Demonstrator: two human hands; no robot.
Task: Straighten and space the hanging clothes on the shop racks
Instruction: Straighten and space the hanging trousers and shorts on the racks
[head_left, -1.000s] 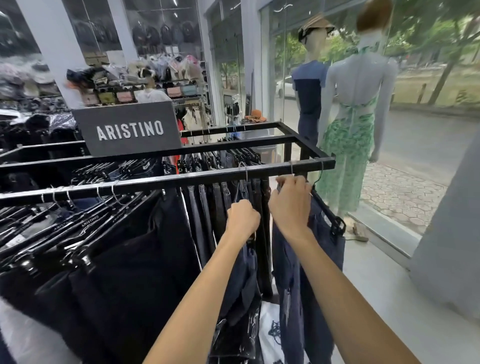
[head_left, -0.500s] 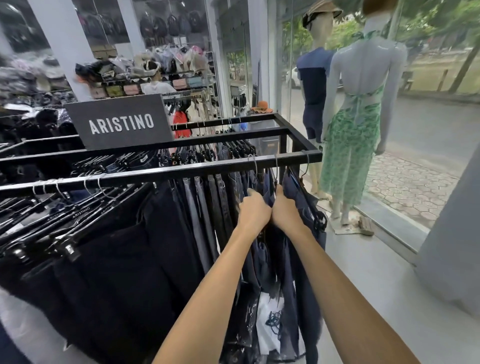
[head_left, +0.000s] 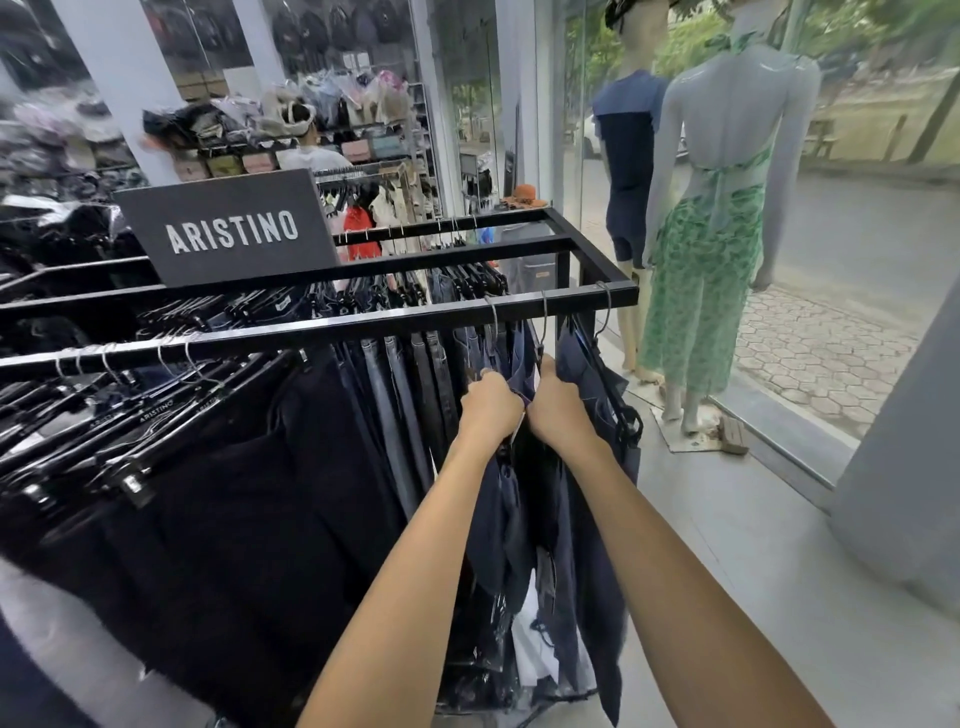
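**A:** Where do the clothes in question hang?

**B:** At the right end of the front rail (head_left: 311, 332). The rail's long axis runs left to right across the view. The navy garments (head_left: 519, 358) drop straight down from it on wire hooks (head_left: 543, 319), dead ahead of both hands and just above them.

**A:** And the hands?

**B:** They are side by side just under the rail, knuckles touching or very nearly. The left hand (head_left: 491, 410) is curled into a fist round a bunch of navy cloth. The right hand (head_left: 561, 413) is curled too, thumb up, gripping the neighbouring garment near its top. Neither is spread.

**A:** Which is nearer to what?

**B:** The right hand sits beside the last hangers by the rail's end, where the hooks stand apart. The left borders the tightly packed jeans (head_left: 410, 374).

**A:** So the move?

**B:** I'd judge it runs along the rail, with the hands parting sideways to open a gap.

**A:** Any worry?

**B:** Both hold cloth, and I cannot tell whether any finger reaches a hanger. Dragging by the fabric could tilt one.
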